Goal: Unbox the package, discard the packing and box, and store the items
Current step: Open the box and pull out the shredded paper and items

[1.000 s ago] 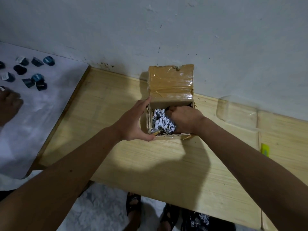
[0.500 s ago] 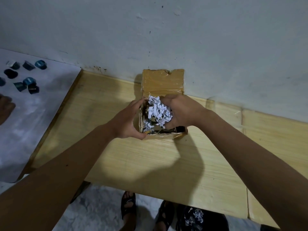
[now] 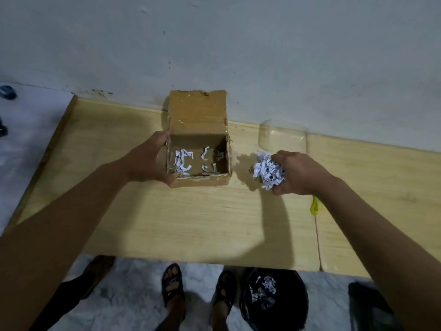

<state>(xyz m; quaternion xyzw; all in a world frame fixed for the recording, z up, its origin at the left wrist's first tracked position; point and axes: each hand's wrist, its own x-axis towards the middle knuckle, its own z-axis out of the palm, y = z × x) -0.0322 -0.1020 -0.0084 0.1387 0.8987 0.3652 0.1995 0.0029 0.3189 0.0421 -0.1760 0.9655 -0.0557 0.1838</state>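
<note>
A small open cardboard box (image 3: 202, 181) stands on the wooden table (image 3: 191, 223) against the wall, its taped flap (image 3: 197, 111) folded up behind it. A few white paper shreds (image 3: 182, 161) lie on its bottom. My left hand (image 3: 149, 161) grips the box's left wall. To the right of the box, just above the table, my right hand (image 3: 298, 173) is closed around a clump of shredded white paper (image 3: 268, 170).
A black bin bag (image 3: 274, 297) holding paper shreds sits on the floor below the table's front edge, beside sandalled feet (image 3: 173, 285). A clear plastic container (image 3: 281, 137) stands by the wall. A yellow item (image 3: 315, 206) lies right. Small dark capsules (image 3: 7, 91) rest on the white surface at left.
My right hand has lifted the clump of shredded paper out of the box and carried it to the right. The left hand stays on the box. The view has tilted down.
</note>
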